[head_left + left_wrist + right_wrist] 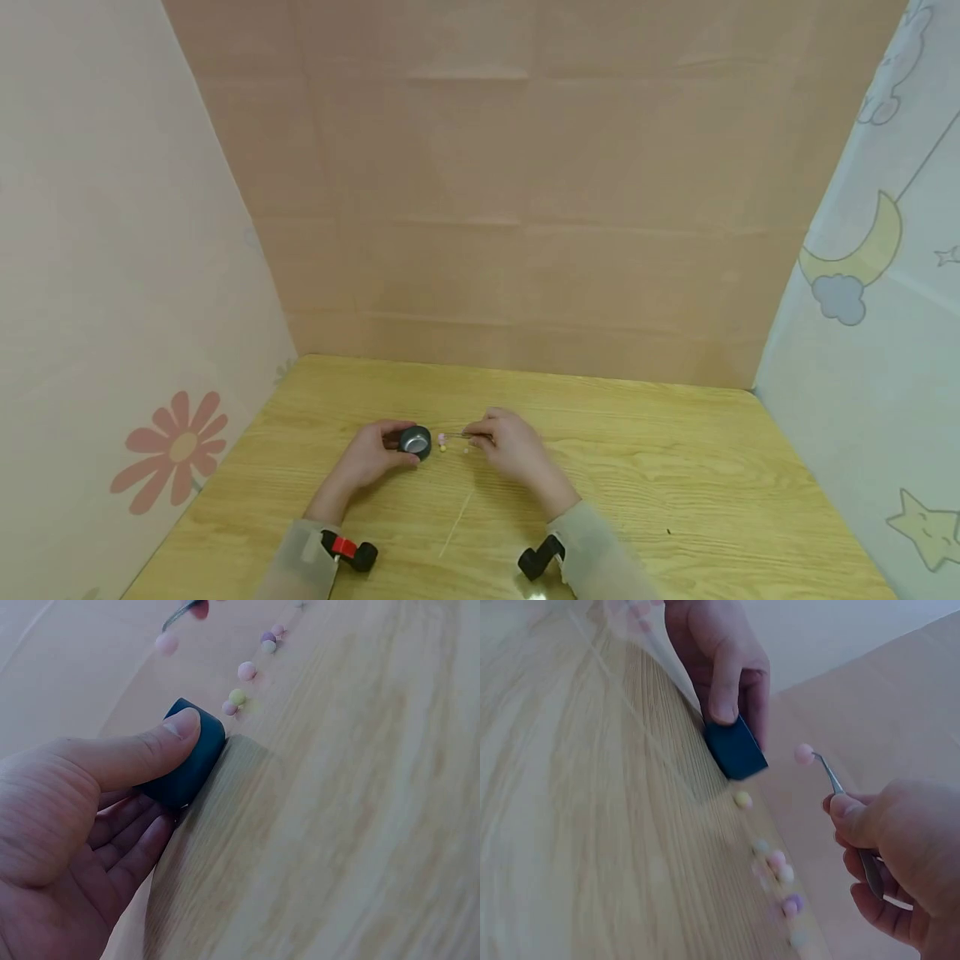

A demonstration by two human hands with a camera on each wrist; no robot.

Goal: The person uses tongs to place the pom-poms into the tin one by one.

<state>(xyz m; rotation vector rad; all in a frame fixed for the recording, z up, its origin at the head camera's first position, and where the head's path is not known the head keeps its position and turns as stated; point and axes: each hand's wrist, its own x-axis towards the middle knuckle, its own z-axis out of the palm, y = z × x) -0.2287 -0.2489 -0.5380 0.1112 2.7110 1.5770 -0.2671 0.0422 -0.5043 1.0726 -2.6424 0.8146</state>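
Observation:
My left hand (369,455) (97,825) grips a small dark round container (415,440) (189,754) (735,748) on the wooden table, thumb on its top edge. My right hand (513,446) (900,862) pinches metal tweezers (468,435) (847,806) whose tip holds a pink bead (442,437) (166,643) (804,754) above the table, just beside the container. Several small pastel beads (246,671) (776,859) lie loose on the table between the hands; a yellow bead (443,448) (237,697) (742,799) lies closest to the container.
The wooden table (675,483) is boxed in by a cardboard back wall (525,208) and patterned side panels (112,292). A thin pale stick (455,525) lies on the table near the front. Black wrist-camera mounts (352,552) sit on both sleeves.

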